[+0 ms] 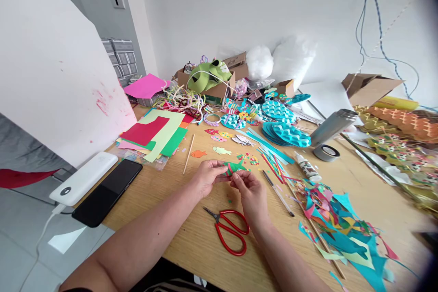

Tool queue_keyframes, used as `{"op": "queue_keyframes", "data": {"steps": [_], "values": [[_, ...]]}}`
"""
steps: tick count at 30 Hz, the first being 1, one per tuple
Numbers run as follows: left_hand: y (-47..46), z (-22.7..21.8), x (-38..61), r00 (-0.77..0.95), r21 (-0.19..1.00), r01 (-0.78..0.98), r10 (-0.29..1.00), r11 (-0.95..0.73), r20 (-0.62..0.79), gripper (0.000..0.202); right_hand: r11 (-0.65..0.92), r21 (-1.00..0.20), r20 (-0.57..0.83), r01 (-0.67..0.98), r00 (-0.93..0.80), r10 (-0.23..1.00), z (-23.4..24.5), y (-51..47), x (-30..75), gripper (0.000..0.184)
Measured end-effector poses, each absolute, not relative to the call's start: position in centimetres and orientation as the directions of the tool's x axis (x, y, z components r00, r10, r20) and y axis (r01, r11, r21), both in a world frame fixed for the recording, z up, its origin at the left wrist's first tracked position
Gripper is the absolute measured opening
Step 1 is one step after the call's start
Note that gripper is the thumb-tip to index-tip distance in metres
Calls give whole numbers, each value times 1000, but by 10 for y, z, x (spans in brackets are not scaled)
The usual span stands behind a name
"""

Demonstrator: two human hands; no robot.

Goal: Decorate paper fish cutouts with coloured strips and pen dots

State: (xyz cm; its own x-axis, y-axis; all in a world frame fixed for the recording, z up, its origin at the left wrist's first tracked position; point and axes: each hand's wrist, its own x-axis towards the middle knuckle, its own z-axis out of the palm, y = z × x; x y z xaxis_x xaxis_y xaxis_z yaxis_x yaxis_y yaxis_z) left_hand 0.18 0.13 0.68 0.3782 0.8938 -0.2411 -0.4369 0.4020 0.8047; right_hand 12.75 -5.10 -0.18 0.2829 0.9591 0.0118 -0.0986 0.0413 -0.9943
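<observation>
Both hands meet over the middle of the table around a green paper fish (236, 168) with a red-pink strip across it. My left hand (209, 177) pinches the fish at its left end. The fingers of my right hand (251, 191) are closed at its lower right edge, by the strip. Red-handled scissors (230, 232) lie just below the hands, blades slightly apart. Beyond the fish are an orange paper fish (198, 153), a pale green paper fish (222, 150) and several small coloured paper bits (253, 159). A pen (278, 194) lies to the right.
At left are coloured paper sheets (164, 132), a black phone (107, 191) and a white power bank (84, 178). To the right stand a glue bottle (308, 166) and a steel flask (333, 127), near paper scraps (356, 232). Blue egg-carton discs (285, 134) sit farther back.
</observation>
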Motion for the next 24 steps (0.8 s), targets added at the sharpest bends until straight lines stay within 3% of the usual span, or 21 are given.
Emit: {"op": "queue_keyframes", "data": {"steps": [11,24], "values": [[0,13,4,382,773,-451,879,446,-285,16,75,-997,69,-11,304,950,-6,-50,127,34],[-1,13,3,391,749,-461,867,476,-310,18,76,-997,79,22,322,943,-8,-49,128,36]]}}
